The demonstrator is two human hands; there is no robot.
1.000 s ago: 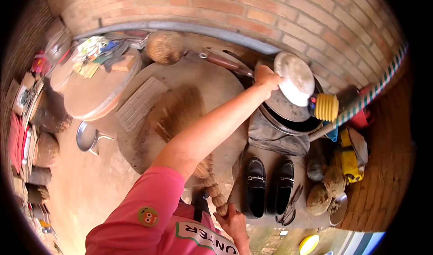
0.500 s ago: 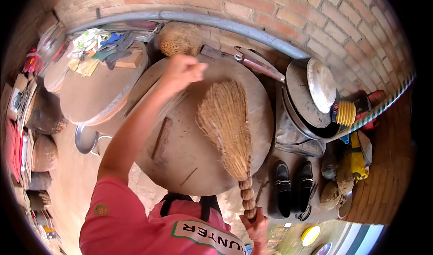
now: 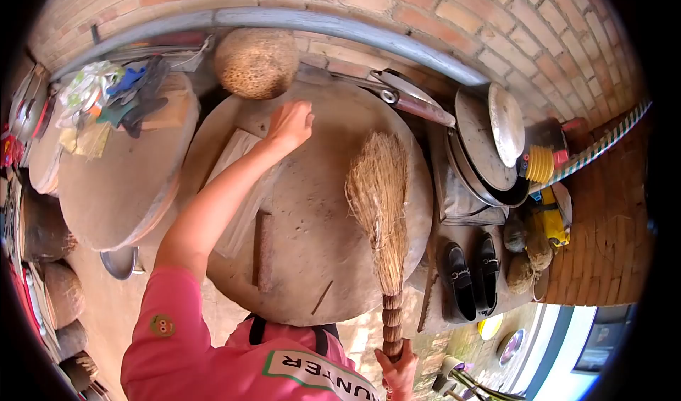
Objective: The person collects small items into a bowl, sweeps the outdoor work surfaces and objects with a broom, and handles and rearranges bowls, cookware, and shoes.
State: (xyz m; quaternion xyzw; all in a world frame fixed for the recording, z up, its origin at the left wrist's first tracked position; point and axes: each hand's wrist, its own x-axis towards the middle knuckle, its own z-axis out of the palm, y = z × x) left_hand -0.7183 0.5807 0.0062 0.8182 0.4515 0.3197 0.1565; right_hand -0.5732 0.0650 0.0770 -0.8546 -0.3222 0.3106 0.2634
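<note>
A straw broom [image 3: 379, 188] lies bristles-up across the right part of a round, dusty table [image 3: 340, 117]. Its bound handle is wrapped by the fingers of my right hand [image 3: 399, 365], below the table's front edge. My left hand [image 3: 291, 125] is a closed fist over the upper left of the tabletop, with nothing visible in it. Under and beside my left forearm is a pale flat slab [image 3: 230, 163]. A rusty brown bar [image 3: 263, 252] and a thin dark stick [image 3: 322, 297] lie on the table nearer to me.
Behind the table sits a round, rough brown object [image 3: 257, 62]. A second round surface [image 3: 106, 195] at left holds cloths [image 3: 131, 89]. At right are stacked pans [image 3: 486, 145], a yellow bellows-like piece [image 3: 539, 165] and black shoes [image 3: 461, 280]. A brick wall runs behind.
My left hand has moved left from the pans to above the table. The broom, blurred at first, has shifted right with my right hand. The slab, bar and stick show more fully.
</note>
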